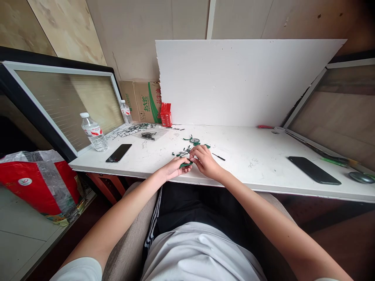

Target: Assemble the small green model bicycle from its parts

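Observation:
My left hand (175,168) is closed around a small green plastic part (185,164) above the front edge of the white table. Thumb and fingers of my right hand (205,160) pinch at the same part's right end; the fingertips hide the exact contact. Just beyond my hands lie small green and grey pieces (184,153). A round grey, spoked piece (194,140) rests a little farther back, with green parts beside it. To the right of my right hand is a thin black tool (218,157), perhaps a small screwdriver.
On the white table (249,144) lie a black phone (118,153), another dark phone (314,170) and a mouse (362,177). Water bottles (95,133) stand left, near black part frames (136,129) and a clear bag (149,135). A red box (166,114) stands behind.

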Action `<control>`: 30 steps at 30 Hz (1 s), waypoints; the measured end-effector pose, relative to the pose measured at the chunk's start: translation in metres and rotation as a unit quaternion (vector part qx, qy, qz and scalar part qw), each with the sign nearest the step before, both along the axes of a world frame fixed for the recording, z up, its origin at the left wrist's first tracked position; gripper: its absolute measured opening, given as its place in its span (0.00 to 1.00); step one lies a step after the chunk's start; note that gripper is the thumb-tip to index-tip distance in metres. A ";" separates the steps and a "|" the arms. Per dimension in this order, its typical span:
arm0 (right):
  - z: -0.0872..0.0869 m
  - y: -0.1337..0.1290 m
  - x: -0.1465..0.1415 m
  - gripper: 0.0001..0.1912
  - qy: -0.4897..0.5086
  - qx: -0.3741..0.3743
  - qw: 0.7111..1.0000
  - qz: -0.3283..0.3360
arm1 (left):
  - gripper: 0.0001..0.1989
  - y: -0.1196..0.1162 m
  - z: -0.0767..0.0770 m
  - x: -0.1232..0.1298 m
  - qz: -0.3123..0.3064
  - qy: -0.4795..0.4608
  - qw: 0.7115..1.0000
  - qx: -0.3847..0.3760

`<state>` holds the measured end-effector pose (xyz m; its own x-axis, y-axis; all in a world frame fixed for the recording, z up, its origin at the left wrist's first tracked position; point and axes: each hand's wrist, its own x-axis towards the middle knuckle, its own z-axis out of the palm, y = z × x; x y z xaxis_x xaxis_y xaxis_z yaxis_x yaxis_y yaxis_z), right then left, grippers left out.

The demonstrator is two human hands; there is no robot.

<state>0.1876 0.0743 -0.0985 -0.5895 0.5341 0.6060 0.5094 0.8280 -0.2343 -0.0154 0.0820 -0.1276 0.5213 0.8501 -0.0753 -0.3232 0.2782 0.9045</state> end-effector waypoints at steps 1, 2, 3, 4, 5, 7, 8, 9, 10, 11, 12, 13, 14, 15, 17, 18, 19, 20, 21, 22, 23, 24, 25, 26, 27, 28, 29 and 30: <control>0.000 0.000 0.000 0.09 -0.002 0.001 1.000 0.001 | 0.09 0.000 0.001 0.000 -0.001 -0.001 1.000 0.002; -0.001 0.000 -0.001 0.09 -0.004 0.001 1.000 0.002 | 0.09 -0.001 0.001 0.000 -0.002 -0.002 1.000 0.003; -0.002 0.000 -0.001 0.09 -0.005 0.001 1.000 0.003 | 0.09 -0.001 0.002 0.000 -0.002 -0.003 1.000 0.003; -0.002 0.001 -0.001 0.09 -0.006 0.002 1.000 0.004 | 0.09 -0.001 0.002 0.000 -0.002 -0.004 1.000 0.002; -0.003 0.001 -0.002 0.09 -0.007 0.002 1.000 0.004 | 0.08 -0.002 0.002 0.000 -0.001 -0.006 1.000 0.001; -0.004 0.001 -0.002 0.09 -0.007 0.002 1.000 0.006 | 0.08 -0.002 0.003 0.001 0.003 -0.006 1.000 -0.003; -0.004 0.001 -0.002 0.09 -0.008 0.001 1.000 0.007 | 0.08 -0.002 0.003 0.001 0.005 -0.005 1.000 -0.004; -0.004 0.001 -0.002 0.09 -0.008 -0.001 1.000 0.007 | 0.08 -0.003 0.003 0.001 0.006 -0.003 1.000 -0.004; -0.004 0.001 -0.001 0.09 -0.008 -0.002 1.000 0.007 | 0.08 -0.003 0.003 0.001 0.006 -0.002 1.000 -0.005; -0.004 0.001 -0.001 0.09 -0.008 -0.004 1.000 0.008 | 0.08 -0.002 0.003 0.000 0.006 -0.001 1.000 -0.005; -0.003 0.000 -0.001 0.09 -0.008 -0.005 1.000 0.009 | 0.08 -0.002 0.003 0.000 0.005 -0.001 1.000 -0.005; -0.002 0.000 0.000 0.09 -0.009 -0.006 1.000 0.011 | 0.08 -0.002 0.002 0.000 0.004 -0.001 1.000 -0.005; -0.002 0.000 0.000 0.09 -0.010 -0.007 1.000 0.013 | 0.08 -0.002 0.002 0.000 0.002 -0.002 1.000 -0.004; -0.001 -0.001 0.000 0.09 -0.013 -0.008 1.000 0.015 | 0.08 -0.001 0.001 0.000 0.001 -0.003 1.000 -0.002; 0.001 -0.002 0.001 0.09 -0.020 -0.009 1.000 0.014 | 0.09 -0.001 0.001 -0.001 0.004 -0.001 1.000 -0.004; 0.002 -0.002 0.001 0.09 -0.023 -0.009 1.000 0.013 | 0.10 0.000 0.001 -0.001 0.006 0.000 1.000 -0.008; 0.002 -0.002 0.002 0.09 -0.024 -0.009 1.000 0.012 | 0.10 0.000 0.001 -0.001 0.008 0.002 1.000 -0.012; 0.003 -0.002 0.002 0.09 -0.025 -0.009 1.000 0.013 | 0.10 0.000 0.001 -0.001 0.009 0.004 1.000 -0.016; 0.004 -0.002 0.003 0.10 -0.023 -0.010 1.000 0.014 | 0.10 0.000 0.002 -0.001 0.008 0.007 1.000 -0.021; 0.004 -0.002 0.003 0.10 -0.021 -0.012 1.000 0.017 | 0.10 0.000 0.003 -0.001 0.007 0.009 1.000 -0.025; 0.004 -0.001 0.004 0.10 -0.017 -0.015 1.000 0.020 | 0.10 0.000 0.003 -0.001 0.006 0.011 1.000 -0.029; 0.005 -0.001 0.004 0.10 -0.013 -0.018 0.999 0.024 | 0.09 0.000 0.004 -0.001 0.005 0.011 0.999 -0.033; 0.004 0.000 0.004 0.10 -0.010 -0.023 0.999 0.027 | 0.09 0.000 0.004 -0.001 0.005 0.010 0.999 -0.037; 0.004 0.000 0.005 0.10 -0.008 -0.026 0.999 0.030 | 0.09 0.000 0.005 -0.002 0.005 0.009 0.999 -0.039; 0.004 0.001 0.005 0.11 -0.007 -0.029 0.999 0.032 | 0.09 0.000 0.004 -0.002 0.005 0.008 0.999 -0.040; 0.004 0.001 0.005 0.11 -0.007 -0.030 0.999 0.032 | 0.09 0.000 0.004 -0.002 0.005 0.008 0.999 -0.041; 0.003 0.002 0.005 0.11 -0.008 -0.030 0.999 0.032 | 0.09 0.001 0.003 -0.002 0.004 0.008 0.999 -0.042; 0.003 0.002 0.005 0.12 -0.008 -0.030 0.999 0.031 | 0.09 0.001 0.003 -0.002 0.004 0.007 0.999 -0.043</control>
